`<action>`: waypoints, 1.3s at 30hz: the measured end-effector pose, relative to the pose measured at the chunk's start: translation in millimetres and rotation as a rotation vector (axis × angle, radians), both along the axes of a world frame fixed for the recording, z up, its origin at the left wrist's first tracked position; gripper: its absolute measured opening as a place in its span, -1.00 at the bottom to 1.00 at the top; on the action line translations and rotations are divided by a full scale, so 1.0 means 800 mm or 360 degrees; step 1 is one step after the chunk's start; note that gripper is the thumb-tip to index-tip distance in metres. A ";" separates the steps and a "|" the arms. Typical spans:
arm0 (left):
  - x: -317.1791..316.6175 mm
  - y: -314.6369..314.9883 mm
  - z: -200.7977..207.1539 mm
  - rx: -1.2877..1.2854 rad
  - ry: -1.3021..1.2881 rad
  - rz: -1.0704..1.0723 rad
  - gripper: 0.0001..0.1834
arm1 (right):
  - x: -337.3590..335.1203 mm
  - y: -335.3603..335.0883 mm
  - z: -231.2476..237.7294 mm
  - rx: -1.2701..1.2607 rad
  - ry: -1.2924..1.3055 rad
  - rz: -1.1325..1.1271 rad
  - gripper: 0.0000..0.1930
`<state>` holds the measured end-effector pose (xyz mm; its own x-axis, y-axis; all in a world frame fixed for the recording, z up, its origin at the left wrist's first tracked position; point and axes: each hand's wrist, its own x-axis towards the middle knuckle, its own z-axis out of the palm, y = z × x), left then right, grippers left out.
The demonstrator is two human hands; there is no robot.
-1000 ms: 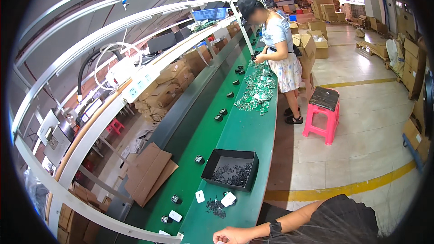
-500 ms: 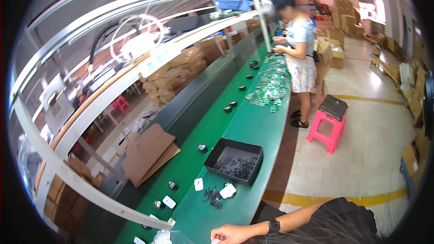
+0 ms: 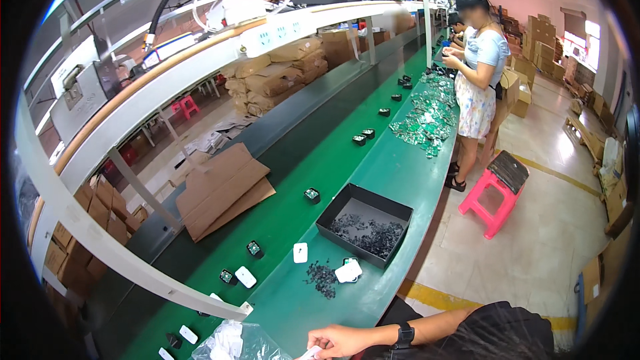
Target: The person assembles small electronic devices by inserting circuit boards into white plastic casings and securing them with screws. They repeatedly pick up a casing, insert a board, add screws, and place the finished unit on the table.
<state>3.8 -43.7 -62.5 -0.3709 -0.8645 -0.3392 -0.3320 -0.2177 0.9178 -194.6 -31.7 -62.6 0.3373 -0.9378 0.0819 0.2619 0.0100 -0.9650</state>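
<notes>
My right hand (image 3: 337, 341), with a dark watch on its wrist, is at the lower edge of the view. Its fingers are closed on a small white plastic piece (image 3: 311, 353), partly cut off by the picture's edge. Left of it lies a clear plastic bag (image 3: 257, 343) with white pieces inside. Farther up the green bench are a heap of small black parts (image 3: 323, 279), white covers (image 3: 348, 271) beside it, and a single white cover (image 3: 301, 253). My left hand is out of view.
A black open box (image 3: 363, 225) of small black parts stands on the bench. Black housings (image 3: 255, 249) sit along the green belt. Cardboard sheets (image 3: 223, 190) lie beyond. A white frame post (image 3: 133, 273) crosses the near left. A co-worker (image 3: 481, 60) stands by green circuit boards (image 3: 427, 117).
The view has turned, so the bench and box appear farther right. More of the plastic bag and of the white piece in my right hand now shows.
</notes>
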 end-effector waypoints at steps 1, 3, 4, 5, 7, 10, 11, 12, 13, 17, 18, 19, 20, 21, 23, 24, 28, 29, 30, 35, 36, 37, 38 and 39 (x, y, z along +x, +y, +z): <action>0.002 0.000 0.000 0.0008 -0.0002 0.0005 -0.71 | 0.000 -0.001 -0.001 0.0023 -0.0018 -0.0009 -0.74; 0.008 0.003 0.001 0.0038 -0.0012 0.0008 -0.70 | 0.000 -0.002 -0.015 0.0099 -0.0047 0.0045 -0.76; 0.004 0.000 -0.002 0.0065 -0.0002 -0.0011 -0.70 | -0.006 -0.002 -0.032 0.0157 -0.0050 0.0087 -0.79; 0.001 -0.001 -0.006 0.0099 0.0006 -0.0034 -0.70 | -0.013 -0.001 -0.044 0.0217 -0.0054 0.0130 -0.82; 0.006 0.003 -0.005 0.0129 0.0018 -0.0026 -0.70 | -0.019 -0.002 -0.032 0.0220 0.0034 0.0173 -0.82; 0.006 0.000 0.006 0.0229 0.0076 -0.0051 -0.69 | -0.027 -0.004 -0.019 0.0238 -0.0020 0.0216 -0.78; 0.002 -0.003 0.014 0.0313 0.0162 -0.0057 -0.70 | -0.031 -0.006 -0.027 0.0246 -0.0101 0.0262 -0.75; 0.003 -0.005 0.015 0.0313 0.0223 -0.0059 -0.69 | -0.031 -0.008 -0.030 0.0245 -0.0186 0.0313 -0.72; 0.010 -0.006 0.014 0.0309 0.0272 -0.0024 -0.69 | -0.032 -0.008 -0.010 0.0174 -0.0093 0.0385 -0.50; 0.014 0.001 -0.060 0.0790 0.0904 0.0521 -0.62 | -0.005 -0.019 -0.020 -0.0370 0.0149 0.0056 -0.57; 0.014 0.003 -0.039 0.0968 0.1074 0.0491 -0.55 | -0.006 -0.023 -0.016 -0.0178 0.0255 0.0223 -0.44; -0.011 -0.007 -0.010 0.0791 0.1478 0.0584 -0.62 | 0.001 -0.027 -0.001 -0.0043 0.0186 0.0211 -0.42; -0.009 -0.007 -0.011 0.0888 0.1475 0.0558 -0.53 | 0.002 -0.035 -0.013 -0.0304 0.0163 0.0109 -0.40; -0.005 -0.007 -0.027 0.0903 0.1517 0.0621 -0.46 | 0.009 -0.039 -0.015 -0.0117 -0.0096 0.0136 -0.42; 0.003 -0.013 -0.011 0.0977 0.1690 0.0446 -0.59 | 0.019 -0.045 -0.013 -0.0153 -0.0233 0.0110 -0.42; 0.006 -0.013 -0.002 0.0982 0.1637 0.0444 -0.59 | 0.024 -0.047 -0.016 -0.0190 -0.0361 0.0111 -0.41; 0.052 -0.016 0.023 0.0574 0.1356 -0.0192 -0.32 | 0.016 -0.047 -0.003 0.0030 -0.0532 0.0102 -0.30; 0.071 -0.025 0.040 0.0444 0.1152 -0.0140 -0.19 | 0.011 -0.050 -0.006 -0.0053 -0.0534 0.0037 -0.27; 0.099 -0.042 0.048 0.0221 0.0859 -0.0095 -0.33 | 0.002 -0.052 -0.004 0.0010 -0.0577 -0.0006 -0.24; 0.280 -0.204 -0.007 -0.0828 -0.0245 0.1216 -0.87 | -0.033 -0.061 -0.007 0.0099 -0.0576 -0.0160 -0.19; 0.315 -0.238 -0.019 -0.0860 -0.0741 0.1329 -0.81 | -0.034 -0.060 -0.005 0.0147 -0.0566 -0.0175 -0.19; 0.344 -0.265 -0.030 -0.0883 -0.1238 0.1423 -0.74 | -0.034 -0.059 -0.006 0.0132 -0.0556 -0.0162 -0.20; 0.362 -0.291 -0.043 -0.0820 -0.1428 0.1440 -0.67 | -0.035 -0.057 -0.006 0.0105 -0.0539 -0.0168 -0.20; 0.379 -0.309 -0.056 -0.0747 -0.1629 0.1458 -0.59 | -0.036 -0.054 -0.008 0.0088 -0.0527 -0.0166 -0.21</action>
